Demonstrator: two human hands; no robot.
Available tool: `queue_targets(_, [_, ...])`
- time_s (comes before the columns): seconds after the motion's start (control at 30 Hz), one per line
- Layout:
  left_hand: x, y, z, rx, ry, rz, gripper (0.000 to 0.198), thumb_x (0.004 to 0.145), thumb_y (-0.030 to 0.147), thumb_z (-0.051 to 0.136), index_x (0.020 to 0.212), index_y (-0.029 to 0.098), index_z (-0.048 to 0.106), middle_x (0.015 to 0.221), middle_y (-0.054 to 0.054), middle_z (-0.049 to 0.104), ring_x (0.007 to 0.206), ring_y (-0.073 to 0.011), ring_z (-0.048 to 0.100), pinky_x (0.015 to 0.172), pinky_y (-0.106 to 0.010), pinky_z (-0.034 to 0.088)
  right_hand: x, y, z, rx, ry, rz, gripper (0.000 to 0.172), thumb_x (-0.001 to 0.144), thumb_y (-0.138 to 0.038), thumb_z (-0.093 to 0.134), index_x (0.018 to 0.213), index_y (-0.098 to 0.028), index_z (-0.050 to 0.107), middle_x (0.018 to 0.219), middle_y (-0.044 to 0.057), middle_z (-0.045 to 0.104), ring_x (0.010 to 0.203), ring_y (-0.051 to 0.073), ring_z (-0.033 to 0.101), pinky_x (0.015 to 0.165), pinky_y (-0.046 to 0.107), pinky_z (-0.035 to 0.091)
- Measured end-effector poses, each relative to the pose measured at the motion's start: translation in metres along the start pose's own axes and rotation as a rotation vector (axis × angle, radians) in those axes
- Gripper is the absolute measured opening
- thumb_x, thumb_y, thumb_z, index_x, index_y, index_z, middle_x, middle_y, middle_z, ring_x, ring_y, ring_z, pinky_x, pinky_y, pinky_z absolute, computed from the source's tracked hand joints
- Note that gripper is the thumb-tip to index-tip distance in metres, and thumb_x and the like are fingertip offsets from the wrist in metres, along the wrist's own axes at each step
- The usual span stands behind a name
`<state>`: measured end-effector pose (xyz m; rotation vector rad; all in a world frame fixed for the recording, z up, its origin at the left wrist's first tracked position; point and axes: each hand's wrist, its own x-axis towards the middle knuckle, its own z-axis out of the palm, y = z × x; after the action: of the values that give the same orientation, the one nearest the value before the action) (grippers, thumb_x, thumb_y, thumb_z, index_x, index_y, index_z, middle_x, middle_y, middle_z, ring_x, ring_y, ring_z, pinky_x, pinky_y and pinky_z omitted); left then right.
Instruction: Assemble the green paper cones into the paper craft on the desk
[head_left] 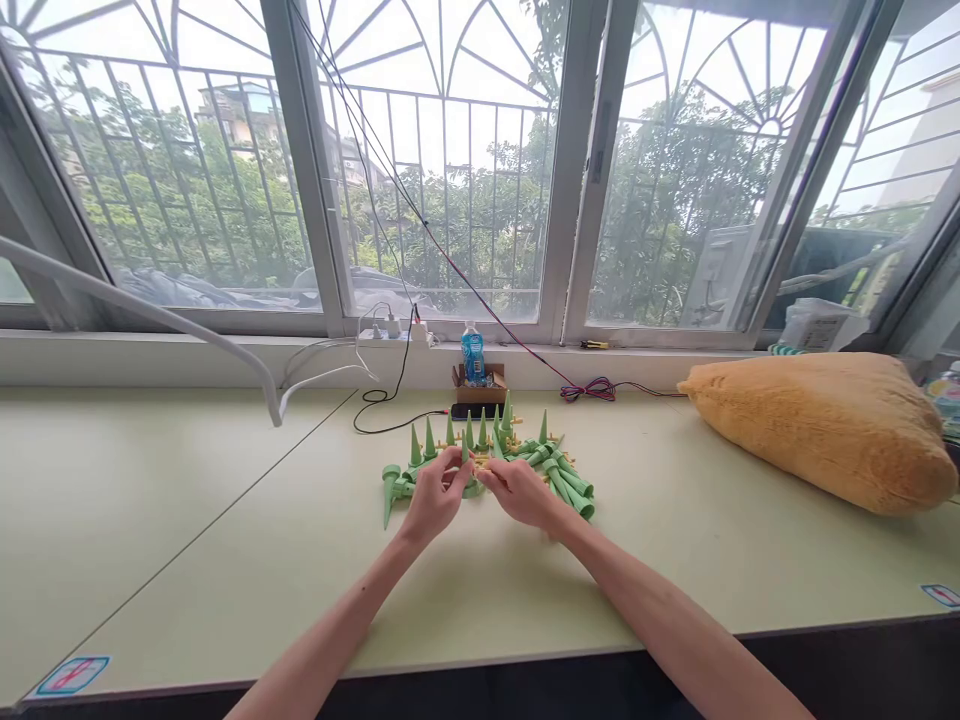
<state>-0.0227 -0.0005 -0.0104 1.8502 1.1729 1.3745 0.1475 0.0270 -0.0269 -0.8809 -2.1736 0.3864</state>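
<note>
A heap of green plastic cones (559,470) with small yellow parts lies on the pale green table (225,520), some cones upright (415,447), others lying flat. My left hand (433,497) and my right hand (519,490) meet at the front of the heap, fingers pinched together around a small green and yellow piece (471,470) between them. One cone (390,490) lies at the heap's left end, just left of my left hand.
A small cardboard box (480,388) with a blue bottle (472,355) stands behind the heap, beside a dark flat device. Cables run along the window sill. A yellow plush cushion (817,425) lies at the right. A white tube (150,310) arches over the left.
</note>
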Motion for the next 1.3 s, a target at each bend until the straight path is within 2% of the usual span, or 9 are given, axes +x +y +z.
queue_targets(0.3, [0.0006,-0.0021,0.0003,-0.011,-0.025,-0.014,0.024,0.088,0.041,0.051,0.089,0.018,0.055,0.077,0.001,0.054,0.053,-0.0065,0.043,0.04,-0.017,0.031,0.0004,-0.0009,-0.0005,-0.062,-0.003,0.041,0.048,0.099,-0.046,0.03,0.062,-0.019,0.041,0.053,-0.004,0.037,0.05,0.01,0.029,0.052,0.023,0.021])
queue_targets(0.5, [0.0001,-0.0031,0.0004,-0.007,0.004,-0.016,0.025,0.088,0.042,0.051,0.088,0.018,0.055,0.077,0.0,0.057,0.056,-0.0082,0.049,0.041,-0.018,0.033,-0.0005,-0.0053,-0.0028,-0.03,0.017,0.059,0.034,0.098,-0.046,0.037,0.078,-0.02,0.048,0.053,-0.006,0.041,0.049,0.01,0.033,0.052,0.022,0.024])
queue_targets(0.6, [0.0008,-0.0022,0.0006,-0.005,0.01,-0.014,0.025,0.088,0.042,0.051,0.088,0.017,0.055,0.078,-0.001,0.058,0.058,-0.0088,0.05,0.042,-0.018,0.033,-0.0003,-0.0038,-0.0015,-0.003,0.027,0.035,0.031,0.098,-0.04,0.036,0.077,-0.02,0.047,0.056,-0.005,0.043,0.051,0.01,0.034,0.053,0.021,0.025])
queue_targets(0.83, [0.0,-0.0003,0.0009,-0.003,-0.018,-0.003,0.024,0.089,0.041,0.05,0.087,0.018,0.054,0.078,0.0,0.057,0.055,-0.0076,0.047,0.042,-0.019,0.031,0.0006,0.0022,0.0017,-0.003,0.028,-0.002,0.04,0.099,-0.039,0.034,0.065,-0.019,0.041,0.056,-0.004,0.039,0.052,0.009,0.03,0.052,0.022,0.023])
queue_targets(1.13, [0.0,-0.0008,0.0009,0.004,-0.026,-0.005,0.025,0.088,0.041,0.05,0.089,0.017,0.056,0.079,-0.001,0.059,0.057,-0.0087,0.051,0.041,-0.018,0.031,0.0003,0.0002,0.0001,-0.029,0.002,0.038,0.046,0.1,-0.043,0.029,0.065,-0.019,0.046,0.058,-0.002,0.045,0.052,0.01,0.036,0.055,0.022,0.026])
queue_targets(1.3, [0.0,0.0028,0.0005,0.016,0.014,-0.015,0.026,0.087,0.043,0.051,0.088,0.017,0.056,0.078,-0.002,0.059,0.057,-0.0099,0.053,0.04,-0.018,0.033,-0.0012,-0.0044,-0.0014,-0.035,0.022,0.076,0.034,0.098,-0.045,0.037,0.08,-0.02,0.051,0.054,-0.005,0.042,0.049,0.01,0.034,0.051,0.022,0.024])
